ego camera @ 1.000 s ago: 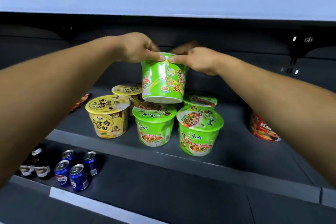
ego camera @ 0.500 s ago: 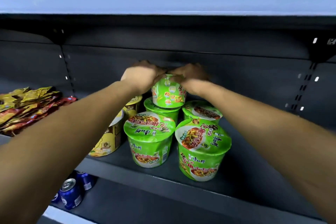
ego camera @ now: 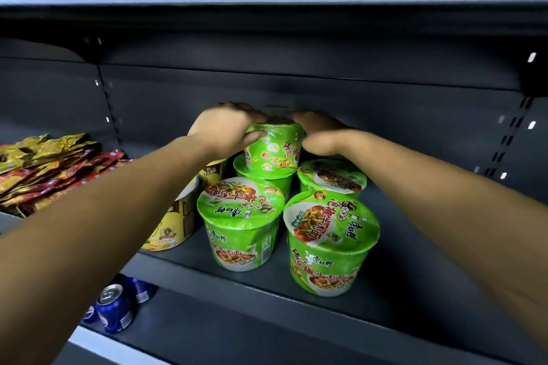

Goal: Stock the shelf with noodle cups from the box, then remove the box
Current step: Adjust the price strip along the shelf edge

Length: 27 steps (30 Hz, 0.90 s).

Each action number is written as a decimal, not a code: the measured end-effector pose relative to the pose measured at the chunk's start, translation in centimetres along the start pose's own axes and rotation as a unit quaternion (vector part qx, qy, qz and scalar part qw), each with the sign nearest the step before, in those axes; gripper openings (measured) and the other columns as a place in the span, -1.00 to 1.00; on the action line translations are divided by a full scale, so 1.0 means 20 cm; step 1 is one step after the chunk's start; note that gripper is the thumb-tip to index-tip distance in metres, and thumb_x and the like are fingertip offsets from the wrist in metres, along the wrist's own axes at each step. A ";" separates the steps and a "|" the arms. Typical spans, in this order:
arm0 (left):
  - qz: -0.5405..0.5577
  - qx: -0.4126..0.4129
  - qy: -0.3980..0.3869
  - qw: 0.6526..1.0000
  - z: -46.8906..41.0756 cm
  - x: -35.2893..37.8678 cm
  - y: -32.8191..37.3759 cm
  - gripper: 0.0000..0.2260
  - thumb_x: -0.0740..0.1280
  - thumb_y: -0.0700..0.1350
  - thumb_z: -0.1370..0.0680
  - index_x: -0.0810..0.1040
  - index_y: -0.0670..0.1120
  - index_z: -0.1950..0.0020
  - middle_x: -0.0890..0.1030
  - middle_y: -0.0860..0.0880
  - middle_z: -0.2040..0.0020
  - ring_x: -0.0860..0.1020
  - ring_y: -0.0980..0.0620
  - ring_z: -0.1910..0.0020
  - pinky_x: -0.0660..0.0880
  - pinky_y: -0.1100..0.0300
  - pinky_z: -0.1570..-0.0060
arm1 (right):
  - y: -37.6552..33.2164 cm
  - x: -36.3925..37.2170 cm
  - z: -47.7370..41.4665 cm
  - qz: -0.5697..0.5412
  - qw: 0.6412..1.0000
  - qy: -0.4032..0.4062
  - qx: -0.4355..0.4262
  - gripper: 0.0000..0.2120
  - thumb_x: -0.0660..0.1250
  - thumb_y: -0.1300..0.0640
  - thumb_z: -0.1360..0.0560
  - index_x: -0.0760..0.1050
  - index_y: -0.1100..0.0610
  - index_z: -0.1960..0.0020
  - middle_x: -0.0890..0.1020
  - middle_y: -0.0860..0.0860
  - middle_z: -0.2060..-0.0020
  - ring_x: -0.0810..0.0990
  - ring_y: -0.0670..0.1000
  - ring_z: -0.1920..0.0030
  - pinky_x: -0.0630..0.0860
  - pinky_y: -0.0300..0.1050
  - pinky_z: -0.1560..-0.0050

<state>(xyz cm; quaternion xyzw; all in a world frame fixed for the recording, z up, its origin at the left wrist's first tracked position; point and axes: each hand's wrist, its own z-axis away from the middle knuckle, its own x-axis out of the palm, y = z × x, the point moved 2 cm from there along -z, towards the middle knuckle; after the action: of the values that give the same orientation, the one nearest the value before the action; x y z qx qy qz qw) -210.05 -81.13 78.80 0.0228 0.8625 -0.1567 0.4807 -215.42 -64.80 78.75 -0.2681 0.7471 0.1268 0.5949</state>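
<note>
Lower level, nearest: blue cans (ego camera: 114,307), standing at the left.
Shelf (ego camera: 267,286), front row: front left cup (ego camera: 240,222) and front right cup (ego camera: 329,243), both green, upright, just beside each other. A yellow cup (ego camera: 175,225) to their left is partly hidden by the left forearm.
Rear row: rear left cup (ego camera: 267,179) and rear right cup (ego camera: 330,176), green.
Stacked cup (ego camera: 274,147): green, set on the rear left cup's lid.
Left hand (ego camera: 225,127) and right hand (ego camera: 321,133): each curled round the stacked cup's top, one on either side.
Far left: snack packets (ego camera: 44,169), heaped.
</note>
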 end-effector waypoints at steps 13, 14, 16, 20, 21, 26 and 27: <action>0.083 -0.046 -0.065 0.993 -0.06 0.08 -0.01 -0.41 0.33 0.06 -0.50 0.22 0.09 -0.49 0.35 -0.12 -0.41 0.44 -0.18 -0.28 0.44 0.07 -0.20 | -0.02 0.02 -0.03 0.001 0.995 0.096 -0.020 -0.62 0.41 -0.03 -0.44 0.53 -0.01 -0.24 0.54 0.04 -0.24 0.40 0.11 -0.30 0.28 -0.10 -0.34; 0.097 -0.042 -0.068 0.992 -0.07 0.09 0.00 -0.39 0.35 0.07 -0.49 0.21 0.08 -0.50 0.33 -0.12 -0.43 0.42 -0.18 -0.31 0.40 0.09 -0.22 | -0.04 0.02 -0.03 -0.001 0.994 0.101 -0.029 -0.62 0.42 -0.05 -0.43 0.54 0.01 -0.22 0.55 0.05 -0.22 0.42 0.11 -0.28 0.29 -0.09 -0.33; 0.106 -0.037 -0.080 0.990 -0.08 0.10 0.02 -0.35 0.36 0.14 -0.48 0.22 0.01 -0.50 0.33 -0.13 -0.42 0.38 -0.15 -0.35 0.36 0.11 -0.26 | -0.05 0.01 -0.04 -0.031 0.993 0.105 -0.032 -0.62 0.45 -0.01 -0.40 0.56 0.01 -0.20 0.55 0.04 -0.18 0.45 0.09 -0.24 0.34 -0.12 -0.27; 0.135 -0.057 -0.091 0.985 -0.08 0.11 -0.01 -0.35 0.28 0.23 -0.51 0.28 -0.11 -0.47 0.38 -0.18 -0.39 0.38 -0.16 -0.34 0.35 0.11 -0.23 | -0.02 -0.02 -0.04 -0.040 0.997 0.065 -0.024 -0.44 0.38 0.25 -0.42 0.39 0.07 -0.40 0.34 0.08 -0.42 0.30 0.07 -0.42 0.18 -0.23 -0.37; 0.138 -0.066 -0.094 0.984 -0.08 0.11 -0.02 -0.36 0.26 0.22 -0.53 0.28 -0.13 -0.47 0.39 -0.19 -0.38 0.39 -0.16 -0.32 0.35 0.12 -0.21 | -0.01 -0.02 -0.04 -0.027 0.999 0.045 -0.015 -0.43 0.36 0.22 -0.46 0.33 0.07 -0.44 0.28 0.08 -0.47 0.24 0.05 -0.46 0.13 -0.25 -0.38; 0.166 -0.069 -0.100 0.979 -0.05 0.08 -0.07 -0.41 0.28 0.13 -0.56 0.27 -0.14 -0.49 0.36 -0.17 -0.44 0.34 -0.14 -0.39 0.30 0.17 -0.26 | -0.02 0.01 -0.02 -0.059 0.997 0.043 0.003 -0.52 0.37 0.04 -0.50 0.40 0.02 -0.40 0.45 0.02 -0.37 0.42 0.04 -0.36 0.30 -0.22 -0.30; 0.168 -0.070 -0.103 0.978 -0.05 0.08 -0.08 -0.41 0.28 0.12 -0.56 0.25 -0.14 -0.50 0.33 -0.15 -0.46 0.31 -0.12 -0.41 0.27 0.19 -0.29 | -0.02 0.01 -0.02 -0.063 0.997 0.052 0.004 -0.53 0.38 0.02 -0.50 0.41 0.01 -0.39 0.47 0.01 -0.36 0.43 0.05 -0.34 0.33 -0.21 -0.28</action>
<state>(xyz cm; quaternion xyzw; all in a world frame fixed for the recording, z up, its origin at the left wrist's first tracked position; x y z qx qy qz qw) -211.96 -82.51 78.41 0.1169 0.8010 -0.0145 0.5869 -215.51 -65.42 78.69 -0.3181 0.7591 0.0718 0.5634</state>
